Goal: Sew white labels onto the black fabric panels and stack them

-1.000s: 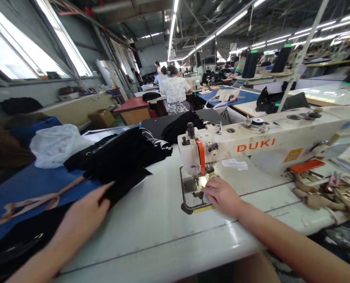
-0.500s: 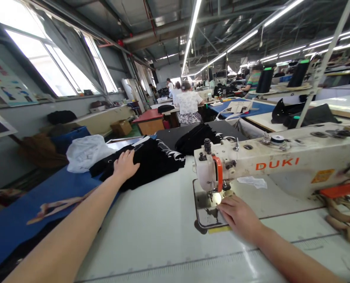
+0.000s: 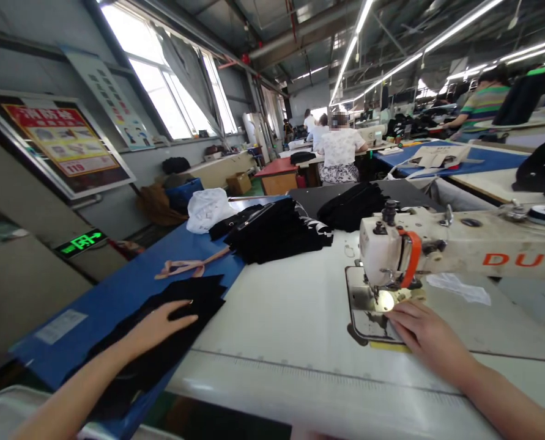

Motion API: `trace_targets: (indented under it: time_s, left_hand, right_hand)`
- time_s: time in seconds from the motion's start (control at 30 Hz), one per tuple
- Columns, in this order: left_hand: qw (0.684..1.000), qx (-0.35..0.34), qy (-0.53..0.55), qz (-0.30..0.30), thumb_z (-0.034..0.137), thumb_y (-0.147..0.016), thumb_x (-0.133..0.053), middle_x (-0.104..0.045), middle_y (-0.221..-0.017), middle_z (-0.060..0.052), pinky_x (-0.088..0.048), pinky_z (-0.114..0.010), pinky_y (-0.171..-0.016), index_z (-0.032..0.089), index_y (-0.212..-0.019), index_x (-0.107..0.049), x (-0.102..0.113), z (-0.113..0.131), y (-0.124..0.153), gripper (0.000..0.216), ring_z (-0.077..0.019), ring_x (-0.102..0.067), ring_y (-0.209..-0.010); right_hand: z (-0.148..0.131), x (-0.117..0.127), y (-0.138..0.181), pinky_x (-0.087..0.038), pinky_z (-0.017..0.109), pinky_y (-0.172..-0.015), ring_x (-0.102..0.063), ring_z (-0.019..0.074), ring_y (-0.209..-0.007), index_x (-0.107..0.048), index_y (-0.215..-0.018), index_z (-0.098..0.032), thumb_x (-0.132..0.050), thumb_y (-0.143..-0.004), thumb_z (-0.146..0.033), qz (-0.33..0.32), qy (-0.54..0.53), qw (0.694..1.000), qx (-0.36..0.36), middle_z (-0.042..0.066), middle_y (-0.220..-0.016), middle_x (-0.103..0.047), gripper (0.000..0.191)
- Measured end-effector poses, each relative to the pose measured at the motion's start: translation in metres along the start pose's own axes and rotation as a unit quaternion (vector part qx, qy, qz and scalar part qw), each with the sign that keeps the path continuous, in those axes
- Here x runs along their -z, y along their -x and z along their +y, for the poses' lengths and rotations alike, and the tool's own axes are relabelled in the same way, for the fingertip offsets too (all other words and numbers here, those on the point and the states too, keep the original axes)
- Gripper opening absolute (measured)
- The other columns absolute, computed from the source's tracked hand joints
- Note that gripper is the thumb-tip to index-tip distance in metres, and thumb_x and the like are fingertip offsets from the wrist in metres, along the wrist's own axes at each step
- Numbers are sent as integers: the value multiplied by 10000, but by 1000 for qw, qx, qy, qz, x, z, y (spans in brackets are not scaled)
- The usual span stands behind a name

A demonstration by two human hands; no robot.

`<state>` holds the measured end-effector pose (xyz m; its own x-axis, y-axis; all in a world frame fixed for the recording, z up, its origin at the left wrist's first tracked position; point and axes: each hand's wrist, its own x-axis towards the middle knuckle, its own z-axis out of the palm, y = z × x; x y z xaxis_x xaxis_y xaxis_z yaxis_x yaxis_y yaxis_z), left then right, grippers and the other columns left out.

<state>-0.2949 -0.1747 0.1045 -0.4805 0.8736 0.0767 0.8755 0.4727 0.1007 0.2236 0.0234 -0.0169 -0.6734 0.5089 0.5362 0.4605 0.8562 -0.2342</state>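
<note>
My left hand [image 3: 162, 324] rests on a pile of black fabric pieces [image 3: 203, 287] on the blue table at the left. Its thumb and fingers are spread apart. My right hand [image 3: 426, 330] lies beside the needle area of a white sewing machine [image 3: 460, 238], just below the lit presser foot. Its fingertips are pressed together, and whatever they may hold is hidden. A second stack of black fabric [image 3: 276, 229], with white-marked edges, sits on the worktable between my hands and farther back.
A blue table [image 3: 139, 299] adjoins the white worktable [image 3: 290, 305] on its left. On the blue table are a white plastic bag [image 3: 208, 211] and a pinkish strip [image 3: 192, 266]. Another black pile [image 3: 352, 205] lies behind the machine. A co-worker [image 3: 339, 150] sits ahead, back turned.
My left hand has left the farther black stack and come back toward me onto the nearer pile. My right hand stays by the needle. The view has swung left.
</note>
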Motion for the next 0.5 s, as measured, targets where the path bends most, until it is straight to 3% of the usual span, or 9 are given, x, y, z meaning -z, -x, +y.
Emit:
trace_targets:
  time_s: [0.13,0.37,0.5]
  left_hand:
    - [998,-45,12,-35,577,-703,-556,-627,-1285,-153,-420,-458,-1049,149,-1176,-650,-18,-2,26,645,-328,-565,-1213]
    - [991,-66,27,-117,267,-567,-561,-580,-1356,-96,-379,-406,-1090,185,-1225,-639,1,-5,25,667,-298,-521,-1269]
    - [994,-72,16,-83,405,-643,-565,-639,-1280,-102,-391,-427,-1082,190,-1132,-690,-3,-6,22,549,-313,-574,-1209]
  right_hand:
    - [-2,2,-2,-539,359,-725,-622,221,-820,-722,-954,-228,-417,-955,-235,8,-7,1000,-2,88,-878,-675,305]
    - [-1,2,0,-539,367,-738,-617,225,-831,-719,-969,-211,-420,-960,-238,-1,-6,1000,-9,89,-889,-672,300]
    - [0,1,1,-534,369,-767,-611,225,-852,-713,-966,-202,-428,-957,-234,-8,-8,1000,-12,93,-906,-670,287]
